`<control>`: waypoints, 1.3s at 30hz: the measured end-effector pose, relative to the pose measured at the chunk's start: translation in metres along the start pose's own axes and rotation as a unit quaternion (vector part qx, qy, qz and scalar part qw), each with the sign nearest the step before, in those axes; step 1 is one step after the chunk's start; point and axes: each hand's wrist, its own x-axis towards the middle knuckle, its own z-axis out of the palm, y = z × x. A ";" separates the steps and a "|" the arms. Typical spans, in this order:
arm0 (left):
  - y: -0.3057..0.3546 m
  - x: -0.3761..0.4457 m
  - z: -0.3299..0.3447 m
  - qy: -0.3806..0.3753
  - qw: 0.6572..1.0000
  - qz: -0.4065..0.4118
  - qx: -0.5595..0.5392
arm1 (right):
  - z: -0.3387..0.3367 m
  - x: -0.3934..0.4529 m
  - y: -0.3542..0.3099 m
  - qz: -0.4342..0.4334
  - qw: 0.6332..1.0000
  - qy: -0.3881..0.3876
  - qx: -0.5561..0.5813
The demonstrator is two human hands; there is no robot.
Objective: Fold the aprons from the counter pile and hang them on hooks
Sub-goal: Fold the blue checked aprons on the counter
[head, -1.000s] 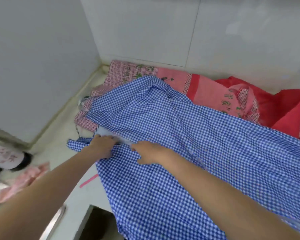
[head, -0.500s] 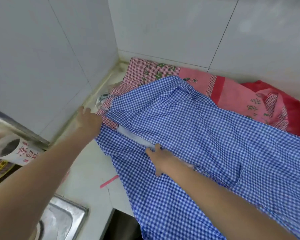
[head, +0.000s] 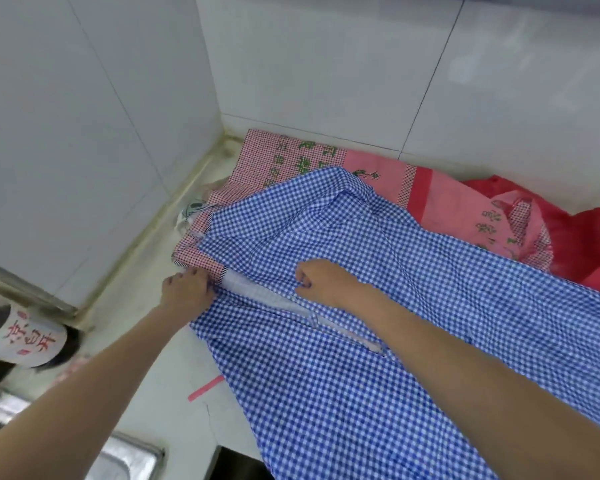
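- Head view, nearest: a steel sink (head: 129, 457) rim shows at the near left edge of the counter (head: 174, 372), and 2 bare forearms reach forward from the bottom of the frame.
- On the bare counter near the sink lies a thin pink strip (head: 205, 387), just beside the blue checked apron (head: 378, 341).
- At the left edge stands a bottle (head: 25, 337) with a white label and red characters.
- That blue checked apron is spread over the counter's right half, running from the near edge toward the back corner; a pale band (head: 257, 294) crosses it between the hands.
- Left hand (head: 187, 289), fingers curled, grips the apron's left edge at the end of the pale band.
- Right hand (head: 321, 280), fingers curled under, pinches a fold of the blue cloth.
- Farther back, a pink and red printed apron (head: 361, 164) lies under the blue one, reaching the back corner.
- A red cloth (head: 589, 237) is bunched at the far right, against the white tiled wall (head: 326, 64).
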 end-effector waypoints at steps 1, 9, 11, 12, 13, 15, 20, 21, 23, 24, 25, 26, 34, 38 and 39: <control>-0.004 0.004 0.000 -0.010 0.998 -0.021 -0.053 | 0.000 0.011 -0.009 -0.025 0.999 0.022 0.001; -0.004 0.021 0.015 -0.032 0.945 -0.052 -0.320 | 0.044 0.075 -0.063 -0.007 0.984 0.056 -0.170; -0.003 0.022 0.014 -0.003 0.949 -0.070 -0.308 | 0.045 0.076 -0.059 -0.025 0.992 0.044 -0.112; -0.003 0.022 0.012 0.017 0.954 -0.082 -0.289 | 0.043 0.074 -0.056 -0.034 0.995 0.042 -0.082; -0.005 0.021 0.007 0.032 0.956 -0.100 -0.274 | 0.040 0.071 -0.054 -0.039 0.996 0.050 -0.059; -0.015 0.025 0.001 0.064 0.957 -0.143 -0.243 | 0.033 0.067 -0.048 -0.056 0.995 0.075 -0.020; -0.036 0.032 -0.009 0.014 0.956 -0.140 -0.259 | 0.038 0.065 -0.048 -0.121 0.991 0.053 -0.001; -0.037 0.029 -0.008 0.030 0.953 -0.136 -0.268 | 0.042 0.065 -0.051 -0.130 0.990 0.059 0.000; -0.038 0.021 -0.008 0.118 0.930 -0.164 -0.308 | 0.051 0.068 -0.057 -0.140 0.988 0.069 0.013; -0.037 0.017 -0.010 0.142 0.906 -0.194 -0.349 | 0.054 0.069 -0.060 -0.144 0.987 0.065 0.025; -0.035 0.015 -0.012 0.136 0.871 -0.215 -0.420 | 0.055 0.071 -0.062 -0.148 0.987 0.058 0.039; -0.032 0.014 -0.012 0.105 0.824 -0.217 -0.512 | 0.056 0.071 -0.066 -0.151 0.986 0.043 0.052; 0.007 0.002 -0.015 0.153 0.962 -0.109 -0.201 | 0.032 0.035 -0.037 -0.094 0.991 0.090 -0.024; 0.049 -0.009 0.002 0.157 0.971 0.148 -0.103 | 0.031 -0.001 0.010 0.004 0.982 0.151 -0.114; 0.057 -0.008 0.004 0.080 0.979 0.148 -0.111 | 0.035 -0.009 0.019 0.045 0.982 0.129 -0.128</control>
